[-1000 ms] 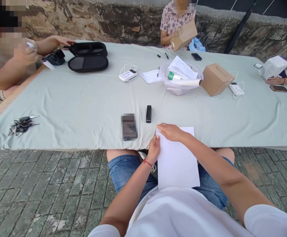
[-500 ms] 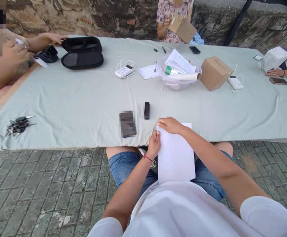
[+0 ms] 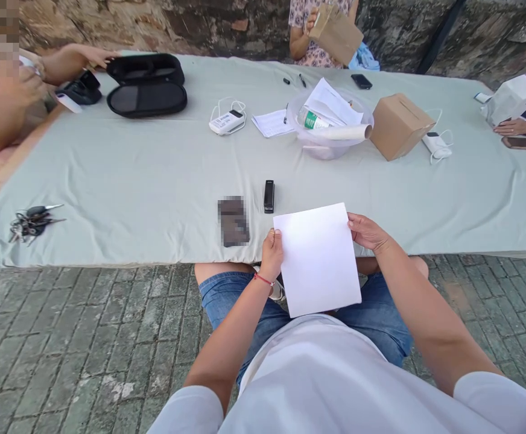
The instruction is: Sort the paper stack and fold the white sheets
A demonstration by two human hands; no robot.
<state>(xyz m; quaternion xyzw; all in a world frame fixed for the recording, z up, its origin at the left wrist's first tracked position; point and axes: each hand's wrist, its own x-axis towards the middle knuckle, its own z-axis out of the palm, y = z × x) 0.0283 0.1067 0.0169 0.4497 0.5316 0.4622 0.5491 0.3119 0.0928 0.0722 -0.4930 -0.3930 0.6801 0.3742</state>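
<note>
A blank white sheet of paper (image 3: 321, 265) is held above my lap, its far edge over the table's near edge. My left hand (image 3: 272, 253) pinches its left side near the far corner, thumb on top. At the far right corner, my right hand (image 3: 366, 231) grips the edge between thumb and fingers. Whether it is one sheet or several together, I cannot tell. Just beyond the paper lies a small black stapler-like device (image 3: 269, 196). To its left is a dark, blurred-out flat object (image 3: 233, 221).
On the cloth-covered table (image 3: 154, 181) are keys (image 3: 32, 223), an open black case (image 3: 148, 87), a white corded device (image 3: 227, 122), a plastic basin (image 3: 330, 150) holding papers and a bottle, and a cardboard box (image 3: 399, 126). Other people sit at the left, far and right sides.
My right hand has moved from the paper's far left corner to its far right corner. The sheet is now raised and slightly turned, held from both sides.
</note>
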